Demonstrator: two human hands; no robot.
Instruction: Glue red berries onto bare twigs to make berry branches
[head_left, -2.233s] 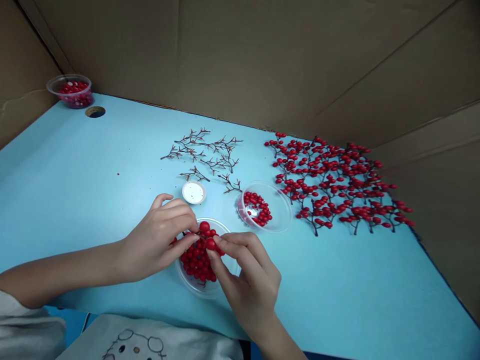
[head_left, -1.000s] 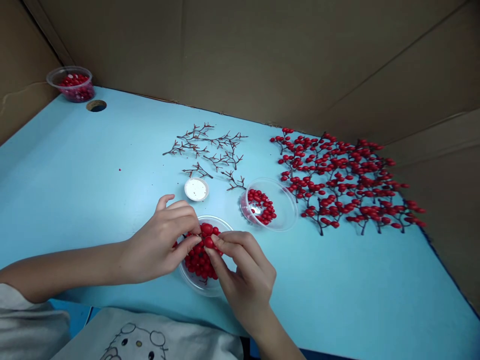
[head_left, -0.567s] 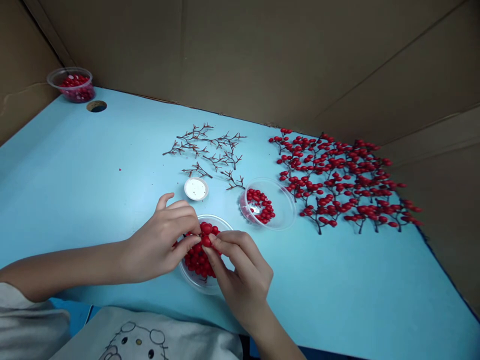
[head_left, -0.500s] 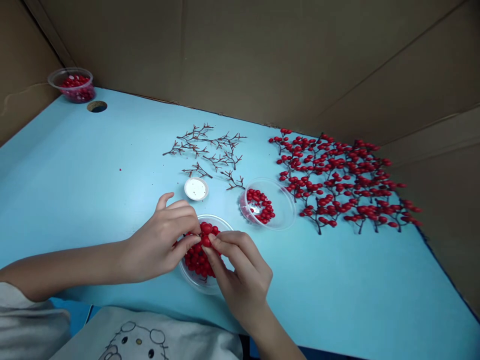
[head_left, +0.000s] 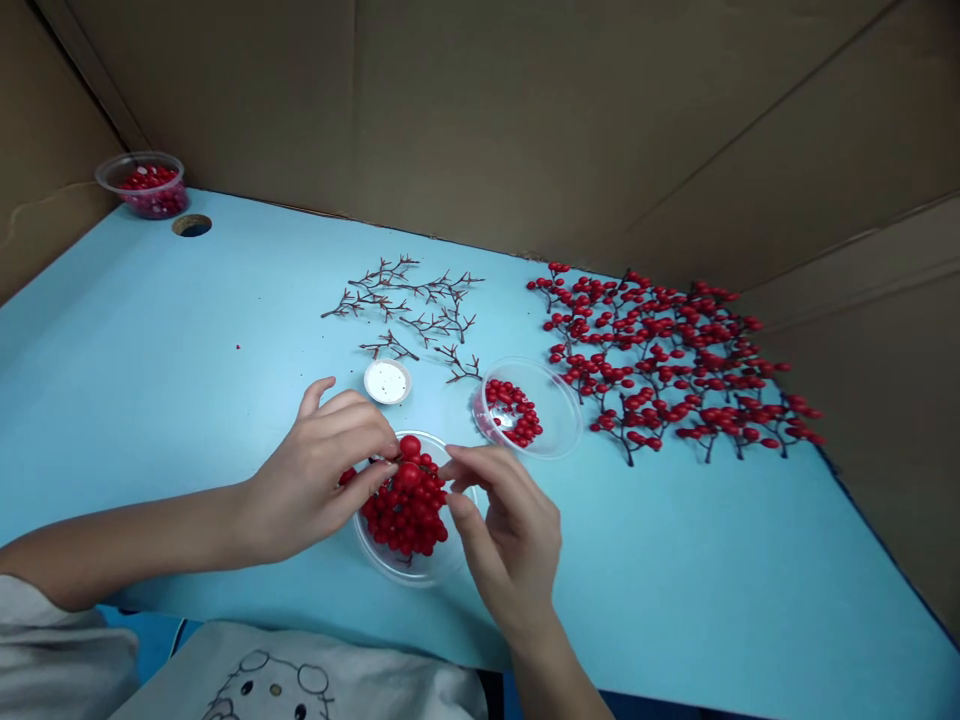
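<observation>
My left hand (head_left: 330, 470) pinches an artificial berry sprig (head_left: 409, 474) whose red berries show between my fingers; its stem is mostly hidden. The sprig is held over a clear plastic bowl (head_left: 375, 560) close to the table's front edge. Many red berries (head_left: 405, 520) fill the space below it, and I cannot tell which belong to the sprig. My right hand (head_left: 510, 540) is just right of the berries, thumb and forefinger apart with nothing seen between them. A small white cup (head_left: 388, 382) with white contents stands behind my left hand.
Bare brown twigs (head_left: 405, 300) lie beyond the cup. A tilted clear bowl (head_left: 559, 410) holds loose red berries. Finished-looking berry sprigs (head_left: 660, 350) spread at the right. Another berry tub (head_left: 154, 190) stands at the back left, near a round table hole (head_left: 192, 226). Cardboard walls (head_left: 487, 130) enclose the table.
My right hand has let go of the berry it pinched and drawn back to the right, its fingers parting. My left hand keeps its pinch. The view has shifted slightly.
</observation>
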